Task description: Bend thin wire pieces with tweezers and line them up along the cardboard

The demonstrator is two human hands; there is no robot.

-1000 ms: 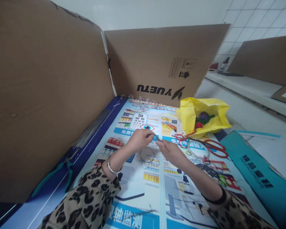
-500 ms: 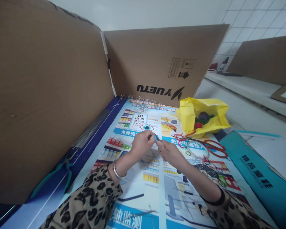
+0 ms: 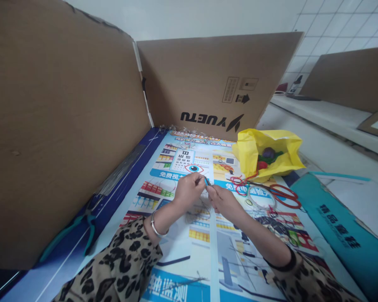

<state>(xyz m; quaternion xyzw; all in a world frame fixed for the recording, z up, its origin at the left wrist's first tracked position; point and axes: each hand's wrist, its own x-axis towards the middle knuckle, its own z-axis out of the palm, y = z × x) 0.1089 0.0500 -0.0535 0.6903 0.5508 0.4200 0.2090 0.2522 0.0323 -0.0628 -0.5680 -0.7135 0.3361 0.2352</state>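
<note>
Over the middle of the printed sheet point(image 3: 184, 251), my two hands nearly meet. My right hand point(image 3: 223, 200) is closed in a pinch on a thin dark stick-like piece point(image 3: 208, 181), whose tip points at my left fingers; its kind does not show. My left hand point(image 3: 189, 191) is closed, fingertips pinched beside that tip, and whatever they hold is hidden. Below the hands a faint loop of thin wire point(image 3: 200, 214) shows against the sheet; I cannot tell whether it joins either hand.
Teal-handled pliers point(image 3: 90, 224) lie at left, below a bundle of thin wires point(image 3: 121, 170). At right are a yellow bag point(image 3: 247, 153) with yarn balls point(image 3: 269, 154), red-handled scissors point(image 3: 285, 196), a clear ring-shaped roll point(image 3: 261, 198) and a teal box point(image 3: 337, 226). Cardboard panels point(image 3: 214, 75) stand behind and left.
Almost nothing differs. My left hand and wrist have shifted very slightly to the right; both hands keep the same pinch.
</note>
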